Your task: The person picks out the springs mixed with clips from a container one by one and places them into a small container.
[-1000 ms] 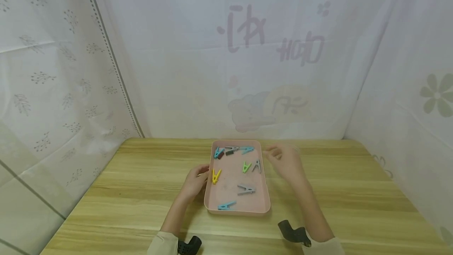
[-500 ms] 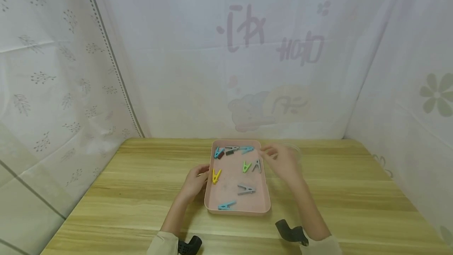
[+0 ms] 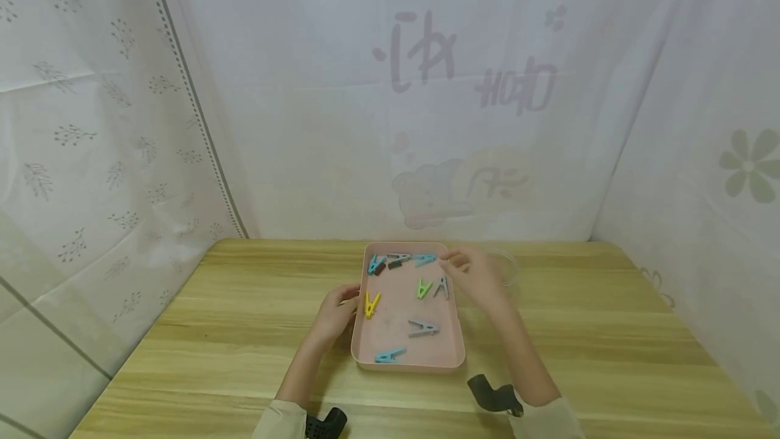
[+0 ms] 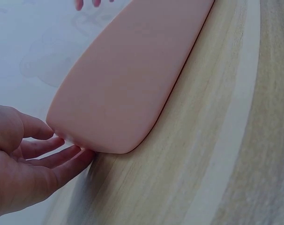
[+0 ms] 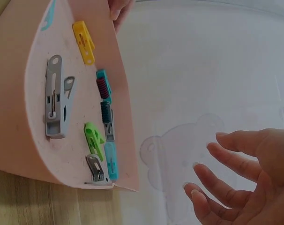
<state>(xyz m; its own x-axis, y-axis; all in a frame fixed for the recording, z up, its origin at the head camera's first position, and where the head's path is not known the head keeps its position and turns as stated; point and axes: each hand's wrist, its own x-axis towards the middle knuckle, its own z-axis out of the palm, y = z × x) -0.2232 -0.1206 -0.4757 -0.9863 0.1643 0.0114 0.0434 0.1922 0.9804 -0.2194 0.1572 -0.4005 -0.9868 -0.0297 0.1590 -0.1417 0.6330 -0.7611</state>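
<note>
A pink tray (image 3: 399,370) lies on the table, with several clothespins spread inside it. My left hand (image 3: 335,312) rests against the tray's left side; in the left wrist view its fingertips touch the outer wall near a rounded corner. My right hand (image 3: 480,280) is over the tray's far right rim, near a blue clothespin (image 3: 425,260). In the right wrist view its fingers are spread loosely with nothing between them. Nearby lie a green clothespin (image 5: 93,139) and a small grey clothespin (image 5: 96,168). A yellow clothespin (image 3: 372,305) lies by the left wall.
A larger grey clothespin (image 3: 423,327) and a blue clothespin (image 3: 390,356) lie toward the tray's near end. A dark red ribbed piece (image 5: 103,87) and a dark green ribbed piece (image 5: 106,112) sit at the far end. A clear round object (image 3: 510,264) lies beyond my right hand.
My right hand has moved left, from beside the tray to over its far right rim. My left hand and the clothespins stay where they were.
</note>
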